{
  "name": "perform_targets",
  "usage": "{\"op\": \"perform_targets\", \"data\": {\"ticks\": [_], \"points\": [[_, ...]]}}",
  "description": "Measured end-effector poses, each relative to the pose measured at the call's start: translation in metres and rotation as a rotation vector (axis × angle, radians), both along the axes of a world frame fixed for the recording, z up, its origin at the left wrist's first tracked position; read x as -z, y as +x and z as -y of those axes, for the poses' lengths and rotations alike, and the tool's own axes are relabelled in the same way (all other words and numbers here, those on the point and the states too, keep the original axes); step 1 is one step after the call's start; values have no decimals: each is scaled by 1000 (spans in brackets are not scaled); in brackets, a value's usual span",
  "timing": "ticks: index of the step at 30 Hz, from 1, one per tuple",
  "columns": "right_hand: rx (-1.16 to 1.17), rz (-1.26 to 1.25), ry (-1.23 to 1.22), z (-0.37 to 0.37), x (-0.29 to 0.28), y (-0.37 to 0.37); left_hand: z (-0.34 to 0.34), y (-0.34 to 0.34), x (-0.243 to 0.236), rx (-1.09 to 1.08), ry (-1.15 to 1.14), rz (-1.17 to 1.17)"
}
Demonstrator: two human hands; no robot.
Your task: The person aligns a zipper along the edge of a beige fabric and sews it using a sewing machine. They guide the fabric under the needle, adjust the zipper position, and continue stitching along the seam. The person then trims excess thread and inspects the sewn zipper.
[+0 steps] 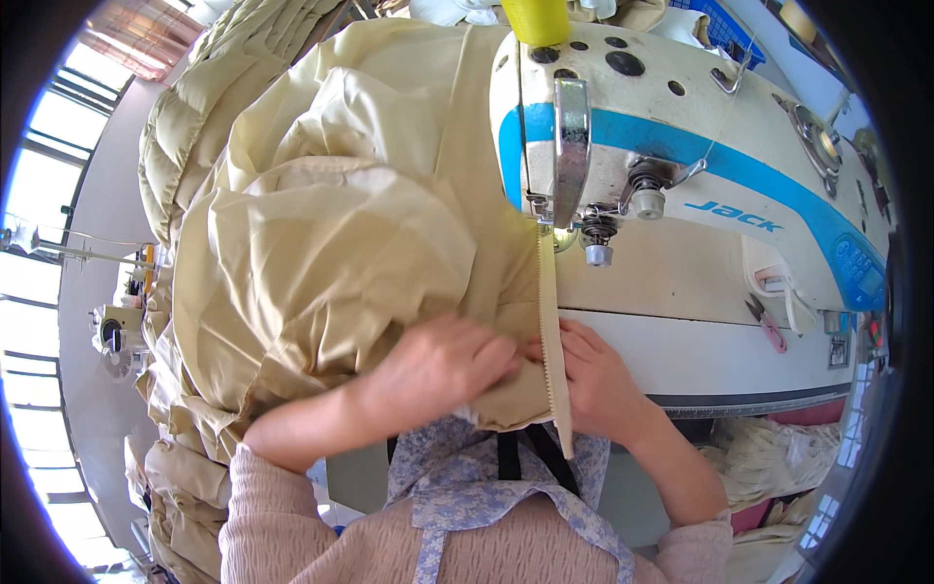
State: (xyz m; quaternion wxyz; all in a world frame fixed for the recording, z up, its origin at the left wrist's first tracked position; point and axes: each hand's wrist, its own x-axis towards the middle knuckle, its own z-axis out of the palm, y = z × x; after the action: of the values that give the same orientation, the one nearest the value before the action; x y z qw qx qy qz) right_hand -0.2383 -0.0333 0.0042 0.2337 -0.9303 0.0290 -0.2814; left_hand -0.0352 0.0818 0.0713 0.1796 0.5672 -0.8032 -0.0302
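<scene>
A large beige garment (321,282), puffed and creased, lies to the left of the sewing machine (623,127) and runs under its needle area. One half of a beige zipper (548,331) hangs along the garment's right edge, straight down from the presser foot toward my lap. My left hand (452,358) rests over the garment just left of the zipper, fingers curled in on the fabric and slightly blurred. On the zipper's other side, my right hand (592,375) pinches the zipper and fabric edge, with some fingertips hidden behind the tape.
Pink-handled snips (767,326) lie on the machine bed at the right. A yellow cup-like container (537,21) sits atop the machine head. Padded beige garments (199,117) are piled at the far left, and more fabric (773,453) lies below the table's right end.
</scene>
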Motion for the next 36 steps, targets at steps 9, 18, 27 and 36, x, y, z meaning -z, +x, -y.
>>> {"op": "perform_targets", "data": {"ticks": [9,18,27,36], "points": [[-98,-42,40,-27,7,-17,-10,-36,-1,-208,18,23],[-23,1,-35,-25,7,-15,16,-17,37,-90,-148,36],[66,72,-145,-21,6,-20,19,-9,30,-29,-102,67],[73,76,-112,-19,6,-15,24,-14,33,-17,-78,103]]}}
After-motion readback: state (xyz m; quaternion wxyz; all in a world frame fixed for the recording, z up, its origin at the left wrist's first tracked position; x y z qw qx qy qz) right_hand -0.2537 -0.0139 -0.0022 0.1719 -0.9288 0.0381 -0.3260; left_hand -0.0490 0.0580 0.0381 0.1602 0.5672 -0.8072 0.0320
